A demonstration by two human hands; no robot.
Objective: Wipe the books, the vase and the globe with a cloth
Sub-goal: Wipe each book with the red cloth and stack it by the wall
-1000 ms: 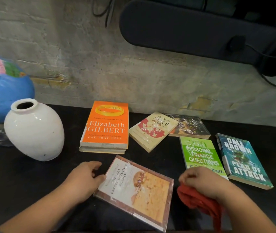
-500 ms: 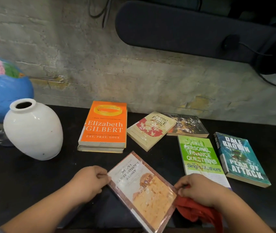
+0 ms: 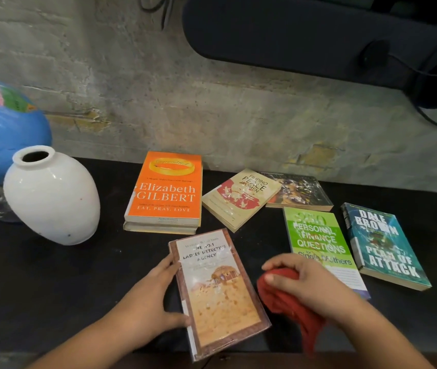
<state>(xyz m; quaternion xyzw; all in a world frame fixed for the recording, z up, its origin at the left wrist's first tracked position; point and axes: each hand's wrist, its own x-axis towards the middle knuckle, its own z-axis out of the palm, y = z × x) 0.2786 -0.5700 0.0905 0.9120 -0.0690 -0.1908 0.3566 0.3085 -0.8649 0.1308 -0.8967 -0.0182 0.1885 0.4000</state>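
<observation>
A person's left hand [image 3: 153,296] grips the long left edge of a detective paperback [image 3: 217,296], thumb on the cover near its lower corner. The right hand [image 3: 307,283] is clenched around a bunched red cloth [image 3: 286,302] just right of the paperback, close to its right edge. The paperback lies face up on the black counter [image 3: 52,275], and its near corner reaches past the counter's front edge.

Behind the paperback, an orange hardback [image 3: 169,190] sits stacked on a second book [image 3: 158,229]. Behind and to the right lie a cream paperback [image 3: 238,198] and a dark-covered book [image 3: 299,193] against the wall [image 3: 212,102]. Right of the paperback, beyond the cloth, a green finance guide [image 3: 315,235] lies partly under the right hand, with a teal thriller [image 3: 382,243] just past it; narrow gaps of counter separate them.

Left of the paperback, a broad strip of counter shows before a white vase [image 3: 52,198], which tilts with its open mouth up; its inside is dark and any contents cannot be told. A blue globe [image 3: 1,129] stands behind the vase, at the frame's left edge.
</observation>
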